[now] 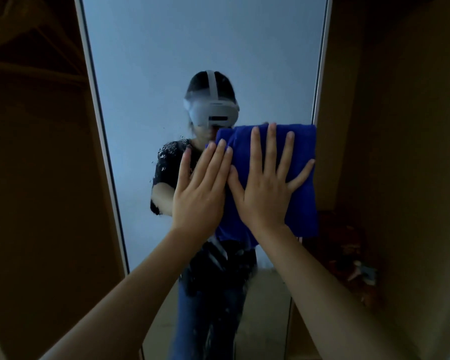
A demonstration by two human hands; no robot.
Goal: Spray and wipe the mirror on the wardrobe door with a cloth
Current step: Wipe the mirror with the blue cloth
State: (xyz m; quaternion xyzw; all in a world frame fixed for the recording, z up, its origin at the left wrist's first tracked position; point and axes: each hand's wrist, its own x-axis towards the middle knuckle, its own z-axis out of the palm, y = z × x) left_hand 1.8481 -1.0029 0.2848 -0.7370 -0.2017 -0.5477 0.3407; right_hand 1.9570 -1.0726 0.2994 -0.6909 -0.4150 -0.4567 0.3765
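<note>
The person presses a blue cloth [294,162] flat against the mirror [166,61], toward its right edge, at about chest height. The right hand [266,183] lies on the cloth with its fingers straight and spread wide. The left hand [202,188] sits just beside it, fingers straight and close together, fingertips on the cloth's left edge and palm toward the glass. Spray droplets [166,157] speckle the mirror left of the hands. Brown wardrobe panels [400,126] flank the mirror on both sides.
</note>
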